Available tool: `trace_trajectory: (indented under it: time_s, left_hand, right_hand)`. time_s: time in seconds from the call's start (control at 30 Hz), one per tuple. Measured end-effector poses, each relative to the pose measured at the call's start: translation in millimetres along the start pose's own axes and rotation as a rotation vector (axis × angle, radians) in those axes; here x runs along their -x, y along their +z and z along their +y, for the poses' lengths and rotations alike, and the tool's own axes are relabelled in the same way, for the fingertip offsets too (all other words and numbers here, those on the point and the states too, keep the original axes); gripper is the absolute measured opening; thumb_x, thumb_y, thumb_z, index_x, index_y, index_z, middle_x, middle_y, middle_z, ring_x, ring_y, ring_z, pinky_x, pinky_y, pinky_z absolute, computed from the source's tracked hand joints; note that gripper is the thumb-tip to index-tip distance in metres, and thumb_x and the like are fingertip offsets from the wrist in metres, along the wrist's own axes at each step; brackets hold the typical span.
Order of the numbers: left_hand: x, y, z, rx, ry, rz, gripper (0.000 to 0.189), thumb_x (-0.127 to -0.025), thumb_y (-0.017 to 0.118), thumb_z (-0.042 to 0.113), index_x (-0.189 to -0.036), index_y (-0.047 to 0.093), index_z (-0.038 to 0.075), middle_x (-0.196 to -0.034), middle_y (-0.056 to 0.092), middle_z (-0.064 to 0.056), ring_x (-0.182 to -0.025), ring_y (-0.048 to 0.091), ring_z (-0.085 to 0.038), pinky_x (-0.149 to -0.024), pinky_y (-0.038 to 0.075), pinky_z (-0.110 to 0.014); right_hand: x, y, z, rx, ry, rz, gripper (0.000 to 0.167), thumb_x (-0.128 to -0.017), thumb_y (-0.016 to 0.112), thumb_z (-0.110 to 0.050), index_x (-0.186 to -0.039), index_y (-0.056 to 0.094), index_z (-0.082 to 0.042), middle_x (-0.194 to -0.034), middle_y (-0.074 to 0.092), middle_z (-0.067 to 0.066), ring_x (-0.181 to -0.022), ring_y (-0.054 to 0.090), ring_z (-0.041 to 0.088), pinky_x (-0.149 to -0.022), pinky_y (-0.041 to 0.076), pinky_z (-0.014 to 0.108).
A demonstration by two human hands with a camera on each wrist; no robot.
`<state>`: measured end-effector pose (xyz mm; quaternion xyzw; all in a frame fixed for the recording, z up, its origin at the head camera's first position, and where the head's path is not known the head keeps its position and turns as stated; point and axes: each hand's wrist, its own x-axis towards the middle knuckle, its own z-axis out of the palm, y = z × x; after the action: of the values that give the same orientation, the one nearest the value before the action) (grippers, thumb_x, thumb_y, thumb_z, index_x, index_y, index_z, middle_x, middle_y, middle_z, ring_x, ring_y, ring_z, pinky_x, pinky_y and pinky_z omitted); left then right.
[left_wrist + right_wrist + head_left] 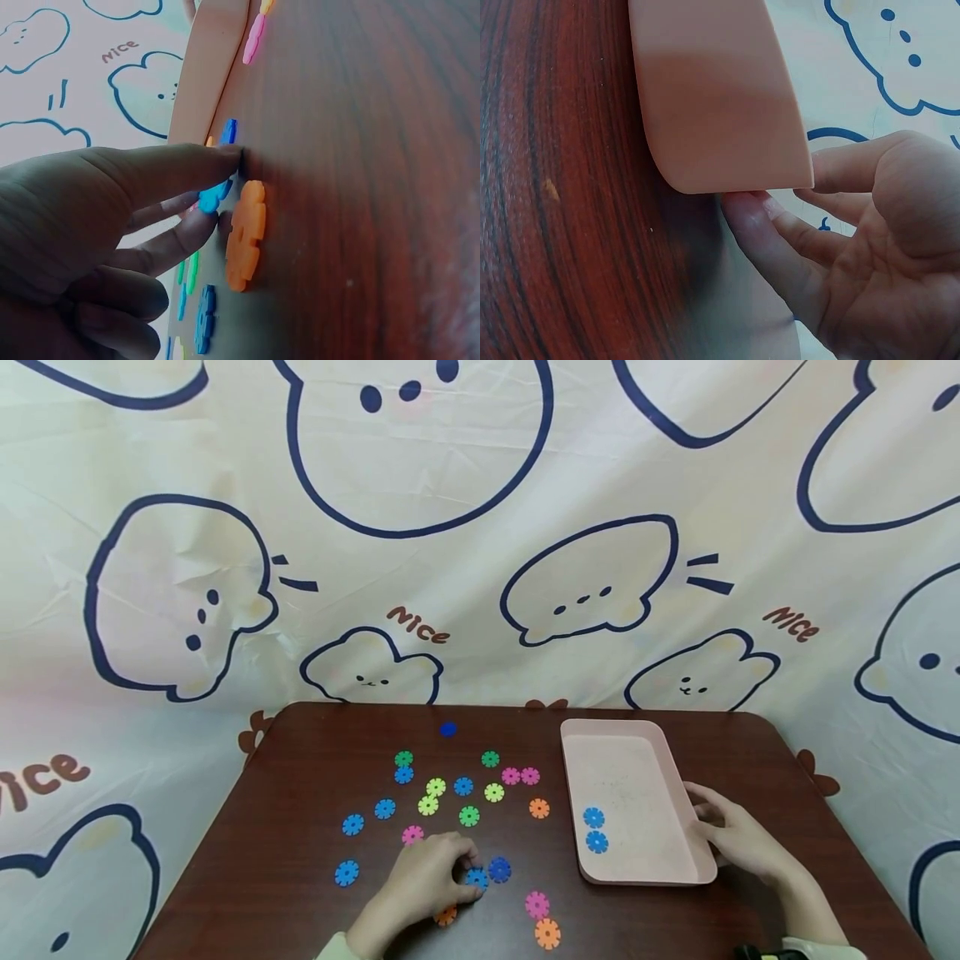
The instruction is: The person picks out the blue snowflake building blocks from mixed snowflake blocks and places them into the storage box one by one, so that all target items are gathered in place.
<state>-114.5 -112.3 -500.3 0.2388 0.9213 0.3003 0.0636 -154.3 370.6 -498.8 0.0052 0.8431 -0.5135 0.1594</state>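
Note:
My left hand (431, 872) pinches a light blue notched disc (476, 878) between thumb and fingertips, low over the table. Right beside that disc lies a darker blue disc (499, 869). An orange disc (247, 236) is under the hand, close to the thumb in the left wrist view. A pink disc (412, 834) shows just past the knuckles. My right hand (742, 839) grips the right side of a pale pink tray (675, 760), with digits at its rim and outer wall (720, 127). Two light blue discs, a far one (593, 817) and a near one (597, 842), lie inside the tray.
Several blue, green, yellow, pink and orange discs are scattered on the dark brown table (285, 827). A pink disc (537, 905) and an orange disc (547, 933) touch near the front. Behind the table hangs a patterned cloth (480, 577).

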Motion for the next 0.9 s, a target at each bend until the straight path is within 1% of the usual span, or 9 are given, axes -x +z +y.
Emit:
trace_trajectory:
  time_s: [0.23, 0.37, 0.53, 0.63, 0.7, 0.83, 0.9]
  left_hand:
    - [1.0, 0.8, -0.7, 0.1, 0.0, -0.026, 0.02, -0.081, 0.09, 0.022, -0.097, 0.077, 0.024, -0.076, 0.06, 0.02, -0.066, 0.054, 0.001, -0.059, 0.046, -0.023]
    - [0.7, -1.1, 0.0, 0.154, 0.007, -0.047, 0.021, -0.082, 0.09, 0.021, -0.101, 0.081, 0.021, -0.076, 0.062, 0.022, -0.068, 0.056, 0.003, -0.061, 0.048, -0.023]
    - [-3.6, -5.5, 6.8, 0.287, -0.004, -0.077, 0.022, -0.083, 0.09, 0.023, -0.102, 0.082, 0.017, -0.076, 0.067, 0.019, -0.068, 0.061, 0.0, -0.064, 0.051, -0.024]
    - [-10.0, -8.4, 14.1, 0.353, -0.005, -0.069, 0.023, -0.084, 0.089, 0.026, -0.104, 0.081, 0.016, -0.079, 0.068, 0.018, -0.071, 0.064, -0.002, -0.067, 0.051, -0.025]
    - [-16.6, -9.3, 19.5, 0.361, 0.008, -0.046, 0.025, -0.085, 0.088, 0.028, -0.106, 0.081, 0.017, -0.081, 0.069, 0.018, -0.075, 0.065, -0.004, -0.069, 0.051, -0.026]
    - [-35.3, -8.0, 31.6, 0.356, 0.022, 0.009, 0.027, -0.087, 0.086, 0.033, -0.11, 0.081, 0.019, -0.085, 0.069, 0.019, -0.087, 0.067, -0.009, -0.075, 0.052, -0.03]
    - [-46.2, -7.0, 39.0, 0.37, 0.011, 0.033, 0.026, -0.088, 0.085, 0.034, -0.11, 0.081, 0.02, -0.086, 0.07, 0.019, -0.091, 0.066, -0.01, -0.077, 0.052, -0.032]
  right_hand:
    - [-0.3, 0.5, 0.6, 0.003, 0.01, 0.009, 0.066, -0.105, 0.056, -0.005, -0.163, 0.024, -0.004, -0.134, 0.053, 0.032, -0.097, 0.068, 0.034, -0.065, 0.06, 0.049]
    - [-0.1, 0.8, -0.2, 0.0, 0.011, 0.01, 0.066, -0.105, 0.056, -0.005, -0.163, 0.024, -0.004, -0.134, 0.053, 0.033, -0.097, 0.068, 0.034, -0.066, 0.06, 0.05]
    - [0.4, 1.1, -1.2, 0.004, 0.017, 0.007, 0.066, -0.105, 0.056, -0.005, -0.163, 0.024, -0.004, -0.135, 0.052, 0.033, -0.097, 0.068, 0.034, -0.066, 0.06, 0.049]
    - [-0.2, 1.0, -1.5, 0.007, 0.026, 0.008, 0.066, -0.105, 0.056, -0.006, -0.163, 0.025, -0.005, -0.135, 0.052, 0.032, -0.097, 0.068, 0.033, -0.067, 0.06, 0.049]
    - [-0.2, 0.9, -1.6, 0.006, 0.025, 0.009, 0.065, -0.105, 0.056, -0.006, -0.163, 0.025, -0.005, -0.135, 0.052, 0.032, -0.098, 0.068, 0.032, -0.067, 0.06, 0.049]
    - [-0.5, 0.3, -0.5, 0.001, 0.016, 0.006, 0.066, -0.105, 0.056, -0.006, -0.163, 0.024, -0.004, -0.135, 0.052, 0.032, -0.099, 0.068, 0.033, -0.067, 0.06, 0.049]
    - [-1.0, 0.5, -0.1, 0.0, 0.016, 0.005, 0.066, -0.105, 0.056, -0.006, -0.163, 0.025, -0.005, -0.135, 0.052, 0.032, -0.099, 0.068, 0.034, -0.067, 0.06, 0.049]
